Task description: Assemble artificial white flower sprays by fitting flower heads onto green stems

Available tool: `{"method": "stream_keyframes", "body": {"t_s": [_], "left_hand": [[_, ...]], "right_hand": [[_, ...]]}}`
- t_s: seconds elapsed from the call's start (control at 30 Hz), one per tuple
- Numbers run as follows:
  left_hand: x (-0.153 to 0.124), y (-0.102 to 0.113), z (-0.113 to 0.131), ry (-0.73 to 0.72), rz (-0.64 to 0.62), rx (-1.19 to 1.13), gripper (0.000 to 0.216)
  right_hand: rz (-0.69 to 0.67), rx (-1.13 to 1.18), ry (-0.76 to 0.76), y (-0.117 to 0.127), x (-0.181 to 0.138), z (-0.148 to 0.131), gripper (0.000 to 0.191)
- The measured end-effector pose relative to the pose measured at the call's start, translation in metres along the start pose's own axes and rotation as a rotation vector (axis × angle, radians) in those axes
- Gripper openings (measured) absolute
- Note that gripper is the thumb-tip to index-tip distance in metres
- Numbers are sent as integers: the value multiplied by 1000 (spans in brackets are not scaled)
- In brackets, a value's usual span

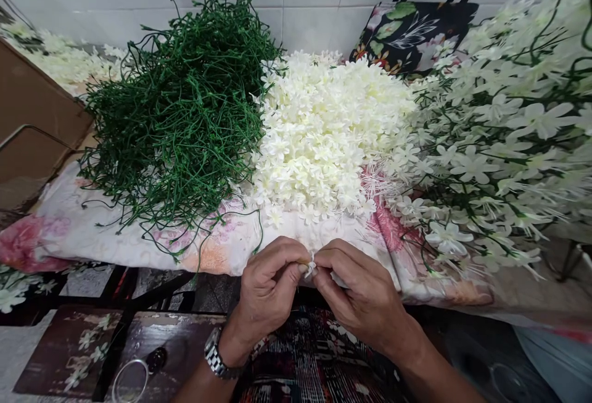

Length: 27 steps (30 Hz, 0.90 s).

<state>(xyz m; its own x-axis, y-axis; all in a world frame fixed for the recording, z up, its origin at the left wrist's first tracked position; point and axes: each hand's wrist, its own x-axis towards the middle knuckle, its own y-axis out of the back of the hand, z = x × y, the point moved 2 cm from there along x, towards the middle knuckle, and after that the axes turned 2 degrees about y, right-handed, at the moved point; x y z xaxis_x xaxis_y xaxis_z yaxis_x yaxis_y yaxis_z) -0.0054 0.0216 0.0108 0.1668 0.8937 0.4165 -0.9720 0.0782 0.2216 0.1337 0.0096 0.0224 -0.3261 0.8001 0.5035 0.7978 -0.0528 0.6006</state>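
Note:
Close to my body, at the table's front edge, my left hand (272, 279) and my right hand (358, 279) meet fingertip to fingertip. Between them they pinch a small white artificial flower (309, 266), mostly covered by the fingers. A watch is on my left wrist. Just beyond the hands lies a heap of loose white artificial flower heads (319, 137). To its left rises a tangled pile of green plastic stems (185, 113). Finished-looking white flower sprays (485, 150) with green stems crowd the right side.
A floral cloth (115, 242) covers the table. At the far left stands a brown cardboard box (39, 107). Against the tiled wall (309, 26) leans a black floral bag (411, 36). Below left is a dark wooden stool (180, 341) with a clear round lid or ring (131, 381).

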Motion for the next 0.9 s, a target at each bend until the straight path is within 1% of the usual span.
{"method": "stream_keyframes", "body": {"t_s": [0.17,0.33,0.43,0.53,0.63,0.73,0.83,0.87,0.9], "left_hand": [[2,2,-1,28,-52,-3,18],[0,3,-4,149,-80,-72,17],[-2,3,-5,204,-74,-90,14],[-2,2,-4,171,-67,-98,13],[0,2,-3,138,-15,-108,14],[-1,2,-3,144,38,-105,15],[-2,1,0,81,67,-52,16],[-3,1,1,47,71,-30,17],[-3,0,2,17,74,-10,17]], "right_hand": [[-18,22,-25,-2,-2,5,14],[-66,105,-78,0,0,8,12],[-52,128,-95,2,1,8,11],[-46,125,-82,3,1,9,12],[-59,137,-80,3,0,8,12],[-24,111,-80,8,-1,6,8],[-1,63,-41,12,-1,3,34],[-14,61,-21,12,-1,3,37],[-33,68,-6,11,-2,4,36]]}}
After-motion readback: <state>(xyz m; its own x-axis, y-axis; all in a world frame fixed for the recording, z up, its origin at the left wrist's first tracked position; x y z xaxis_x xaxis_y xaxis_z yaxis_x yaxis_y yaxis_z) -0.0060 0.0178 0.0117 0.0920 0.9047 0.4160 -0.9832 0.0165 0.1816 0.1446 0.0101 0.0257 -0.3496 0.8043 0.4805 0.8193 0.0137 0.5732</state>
